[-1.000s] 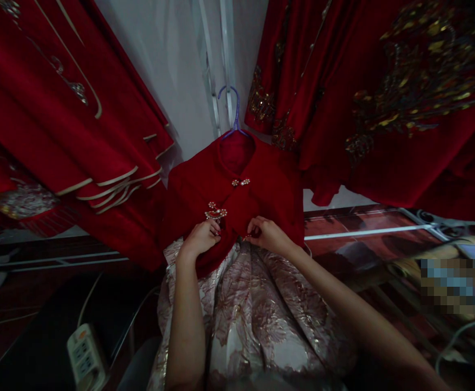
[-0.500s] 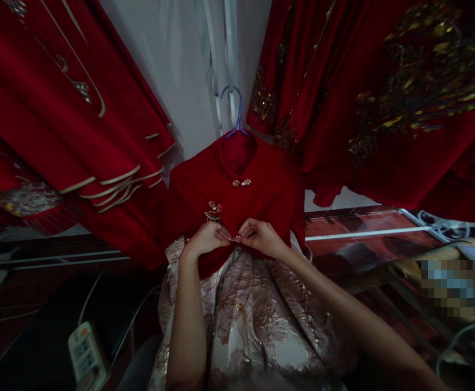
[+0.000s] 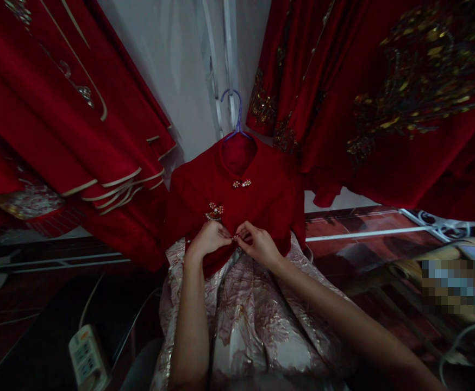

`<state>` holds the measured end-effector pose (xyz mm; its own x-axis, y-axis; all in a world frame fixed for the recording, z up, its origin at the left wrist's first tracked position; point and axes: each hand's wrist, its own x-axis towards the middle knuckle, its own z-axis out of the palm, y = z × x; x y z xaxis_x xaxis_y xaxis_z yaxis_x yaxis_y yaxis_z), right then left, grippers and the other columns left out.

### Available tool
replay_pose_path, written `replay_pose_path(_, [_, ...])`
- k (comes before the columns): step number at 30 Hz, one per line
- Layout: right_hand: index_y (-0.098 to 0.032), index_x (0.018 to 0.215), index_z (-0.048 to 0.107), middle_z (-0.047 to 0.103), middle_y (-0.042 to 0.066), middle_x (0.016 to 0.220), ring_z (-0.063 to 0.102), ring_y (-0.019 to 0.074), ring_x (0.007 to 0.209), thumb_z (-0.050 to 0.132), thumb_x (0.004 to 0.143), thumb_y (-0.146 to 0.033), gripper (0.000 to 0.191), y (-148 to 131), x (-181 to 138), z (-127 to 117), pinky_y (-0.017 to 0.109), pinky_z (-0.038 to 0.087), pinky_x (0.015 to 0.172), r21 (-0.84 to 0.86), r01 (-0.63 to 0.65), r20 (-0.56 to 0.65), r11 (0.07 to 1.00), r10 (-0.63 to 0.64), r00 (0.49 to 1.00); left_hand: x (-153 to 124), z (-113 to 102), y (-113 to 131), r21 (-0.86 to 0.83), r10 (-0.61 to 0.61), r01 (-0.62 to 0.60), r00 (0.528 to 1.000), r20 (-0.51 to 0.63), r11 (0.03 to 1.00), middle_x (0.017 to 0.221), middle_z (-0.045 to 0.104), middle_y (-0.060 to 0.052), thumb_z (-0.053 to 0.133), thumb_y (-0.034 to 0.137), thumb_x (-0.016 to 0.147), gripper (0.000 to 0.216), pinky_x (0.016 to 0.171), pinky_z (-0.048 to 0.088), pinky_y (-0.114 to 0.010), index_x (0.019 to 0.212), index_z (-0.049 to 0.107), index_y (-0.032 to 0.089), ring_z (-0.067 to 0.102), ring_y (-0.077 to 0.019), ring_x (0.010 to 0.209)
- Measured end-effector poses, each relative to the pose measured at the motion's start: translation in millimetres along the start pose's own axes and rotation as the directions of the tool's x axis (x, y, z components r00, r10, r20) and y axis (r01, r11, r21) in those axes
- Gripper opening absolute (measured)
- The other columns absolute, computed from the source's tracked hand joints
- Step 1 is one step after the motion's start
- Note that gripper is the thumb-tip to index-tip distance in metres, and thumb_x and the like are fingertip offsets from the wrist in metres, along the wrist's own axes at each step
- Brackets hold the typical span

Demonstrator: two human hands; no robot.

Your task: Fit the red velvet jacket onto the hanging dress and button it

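A red jacket (image 3: 262, 163) hangs in front of me on a purple hanger (image 3: 239, 111), over a pale pink and silver patterned skirt (image 3: 241, 326). Its collar carries a jewelled clasp (image 3: 241, 184), and a beaded ornament (image 3: 215, 209) sits lower on the left of the chest. At the lower front, my left hand (image 3: 213, 239) and my right hand (image 3: 257, 244) meet with fingertips pinched on a small jewelled clasp (image 3: 235, 237), one hand on each side. Fingers cover much of that clasp, so whether its halves are joined cannot be seen.
Red garments (image 3: 58, 108) with pale edging hang at left, and sequinned red ones (image 3: 363, 152) at right. A white power strip (image 3: 88, 355) lies on a dark surface (image 3: 37, 336) at lower left. White rack bars (image 3: 368, 233) run low behind the jacket.
Both hands stay at the lower clasp. The right fingers have shifted slightly left and bent more closely around it, hiding more of it.
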<state>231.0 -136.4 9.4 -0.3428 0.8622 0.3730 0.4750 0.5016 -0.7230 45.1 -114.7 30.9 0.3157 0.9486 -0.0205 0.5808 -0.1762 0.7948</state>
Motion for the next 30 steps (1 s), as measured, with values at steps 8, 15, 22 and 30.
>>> replay_pose_path(8, [-0.023,0.091,0.055,0.062,0.001,0.088,0.060,0.0140,0.080,0.053,0.084,-0.016,0.010,4.4,-4.0,6.4,0.024,0.049,0.073,-0.091,0.053,-0.008,0.994,-0.054,0.999,4.6,1.6,-10.3,-0.040,0.034,-0.030,0.996,0.084,0.999,0.071,0.073,-0.006,0.063,0.022,0.067,0.014,0.055,0.046,-0.022,0.069,0.071,0.011,0.064,-0.0157,0.062])
replay_pose_path(15, [-0.022,0.088,0.053,0.061,0.002,0.089,0.059,0.0132,0.078,0.050,0.086,-0.018,0.006,6.4,-2.8,8.4,0.024,0.050,0.071,0.029,0.039,-0.029,0.999,-0.038,0.999,6.5,2.6,-13.9,-0.129,0.044,-0.039,0.998,0.036,0.991,0.072,0.072,-0.006,0.067,0.021,0.066,0.011,0.065,0.050,-0.024,0.072,0.070,0.011,0.065,-0.0151,0.066])
replay_pose_path(22, [-0.020,0.096,0.055,0.064,0.002,0.090,0.062,0.0123,0.071,0.055,0.084,-0.023,0.012,4.1,11.2,-20.6,0.023,0.050,0.063,0.084,-0.009,0.011,0.996,0.008,1.000,-2.3,-10.4,-12.2,-0.154,0.031,-0.036,0.999,-0.037,0.987,0.083,0.070,-0.007,0.064,0.009,0.065,0.016,0.074,0.052,-0.027,0.081,0.065,0.012,0.065,-0.0138,0.075])
replay_pose_path(30, [-0.020,0.090,0.058,0.065,0.002,0.082,0.062,0.0117,0.067,0.053,0.086,-0.030,0.012,-9.6,21.7,-62.3,0.021,0.047,0.056,0.037,-0.005,-0.179,0.999,0.012,0.984,-8.1,-5.7,4.4,-0.017,-0.011,0.012,0.999,0.031,1.000,0.081,0.068,-0.006,0.074,0.027,0.063,0.025,0.066,0.050,-0.026,0.080,0.063,0.013,0.062,-0.0147,0.070])
